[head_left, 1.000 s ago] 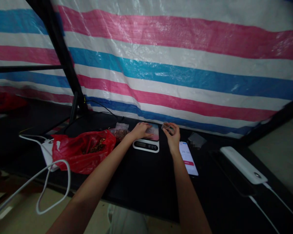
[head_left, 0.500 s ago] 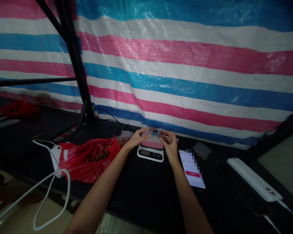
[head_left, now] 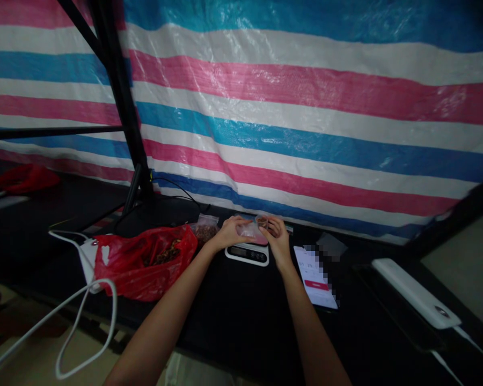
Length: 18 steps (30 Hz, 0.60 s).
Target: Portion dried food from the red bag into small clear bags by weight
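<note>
Both my hands meet above a small white digital scale (head_left: pixel 246 253) on a black table (head_left: pixel 233 305). My left hand (head_left: pixel 230 232) pinches a small clear plastic bag (head_left: pixel 250 230) over the scale's pink top. My right hand (head_left: pixel 277 235) holds the bag's other side, and its fingertips carry a small brown bit (head_left: pixel 261 220) at the bag's mouth. Another small clear bag (head_left: pixel 204 229) with brown contents lies just left of the scale.
A red plastic bag (head_left: pixel 145 261) of brown material lies at the left, beside a white adapter and looping cable (head_left: pixel 78 300). A lit phone (head_left: pixel 314 276) lies right of the scale, a white power bank (head_left: pixel 416 292) farther right. A striped tarp and a black pole (head_left: pixel 123 102) stand behind.
My left hand lifted the clear bag off the scale top and my right hand came in to meet it. The camera view shifted downward after the first frame.
</note>
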Tool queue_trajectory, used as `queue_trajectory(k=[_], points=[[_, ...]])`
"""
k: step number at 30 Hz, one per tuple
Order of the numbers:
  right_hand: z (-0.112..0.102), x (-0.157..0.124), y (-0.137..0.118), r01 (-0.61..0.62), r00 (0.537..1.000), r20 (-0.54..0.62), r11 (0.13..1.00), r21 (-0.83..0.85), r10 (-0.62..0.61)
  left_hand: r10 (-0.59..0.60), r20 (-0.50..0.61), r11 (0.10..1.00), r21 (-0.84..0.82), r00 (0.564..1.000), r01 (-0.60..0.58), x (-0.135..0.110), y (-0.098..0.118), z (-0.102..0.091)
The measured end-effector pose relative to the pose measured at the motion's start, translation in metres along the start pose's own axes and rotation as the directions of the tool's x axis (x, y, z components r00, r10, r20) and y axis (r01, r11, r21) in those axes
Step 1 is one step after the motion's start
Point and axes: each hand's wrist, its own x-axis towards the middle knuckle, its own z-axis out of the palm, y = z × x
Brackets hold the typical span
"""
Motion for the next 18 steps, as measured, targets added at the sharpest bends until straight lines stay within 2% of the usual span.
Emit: queue_trajectory(k=[3, 7, 13, 18], points=[[-0.001, 0.0, 0.001, -0.018, 1.0, -0.009, 1.0, -0.011, 0.018, 0.039, 0.049, 0.983, 0.18, 0.998, -0.047, -0.002, -0.001, 0.003], [-0.006, 0.003, 0.006, -0.038, 0.998, -0.041, 0.999, 0.004, 0.038, 0.09, 0.122, 0.953, 0.279, 0.988, -0.122, -0.004, 0.001, 0.005], [-0.008, 0.003, 0.012, -0.04, 0.996, -0.083, 0.999, 0.001, 0.04, 0.119, 0.15, 0.958, 0.241, 0.981, -0.153, -0.005, 0.007, 0.005], [-0.009, 0.003, 0.013, -0.018, 0.995, -0.096, 1.0, 0.001, 0.018, 0.12, 0.083, 0.988, 0.093, 0.989, -0.127, -0.001, 0.006, 0.002]])
